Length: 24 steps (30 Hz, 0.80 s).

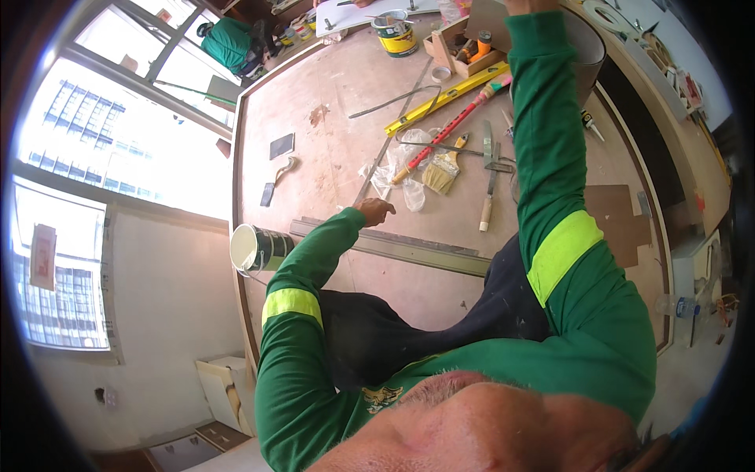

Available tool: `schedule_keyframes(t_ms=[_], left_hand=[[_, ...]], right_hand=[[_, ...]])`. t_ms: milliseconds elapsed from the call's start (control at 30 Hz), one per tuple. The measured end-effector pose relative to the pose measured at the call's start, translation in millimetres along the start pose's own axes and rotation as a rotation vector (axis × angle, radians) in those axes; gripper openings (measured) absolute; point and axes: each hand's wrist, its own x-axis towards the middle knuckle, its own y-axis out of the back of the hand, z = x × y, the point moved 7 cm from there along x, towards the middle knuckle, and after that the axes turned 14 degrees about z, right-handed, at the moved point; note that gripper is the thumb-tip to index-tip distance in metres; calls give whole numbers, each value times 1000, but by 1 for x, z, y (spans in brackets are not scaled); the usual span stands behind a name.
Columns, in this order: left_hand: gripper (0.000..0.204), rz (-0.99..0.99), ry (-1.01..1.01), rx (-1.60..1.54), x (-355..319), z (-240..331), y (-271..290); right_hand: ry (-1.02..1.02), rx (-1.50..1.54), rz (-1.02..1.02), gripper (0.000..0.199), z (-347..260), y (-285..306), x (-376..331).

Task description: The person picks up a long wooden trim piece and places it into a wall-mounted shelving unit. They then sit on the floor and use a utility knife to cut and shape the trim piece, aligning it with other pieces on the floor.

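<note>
My left hand (375,211) hovers over the table at its middle, fingers loosely extended and nothing visible in them. Beside it lies a long metal bar (417,250), and just beyond are crumpled clear plastic bags (412,193). My right arm stretches far forward. My right hand (528,6) is cut off by the upper edge, near a grey cylindrical container (582,55), and its fingers are hidden. Between the hands lie a yellow spirit level (440,101), a red rod (452,128), a wide paintbrush (442,171) and a wooden-handled tool (487,206).
An open paint bucket (255,248) stands at the left table edge. Farther off are a yellow-and-black can (395,35) and a wooden toolbox (464,59). A scraper (275,185) and a dark square pad (281,145) lie left. Another person (228,46) crouches at the far left.
</note>
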Motion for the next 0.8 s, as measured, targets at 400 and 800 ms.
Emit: schedule_keyframes(t_ms=[400,800], left_hand=[[37,-8,12,14,-5,16,8],[36,18,7,26,-5,14,17]], right_hand=[[76,15,70,21,-7,7,-2],[20,32,11,22,-8,0,-5]])
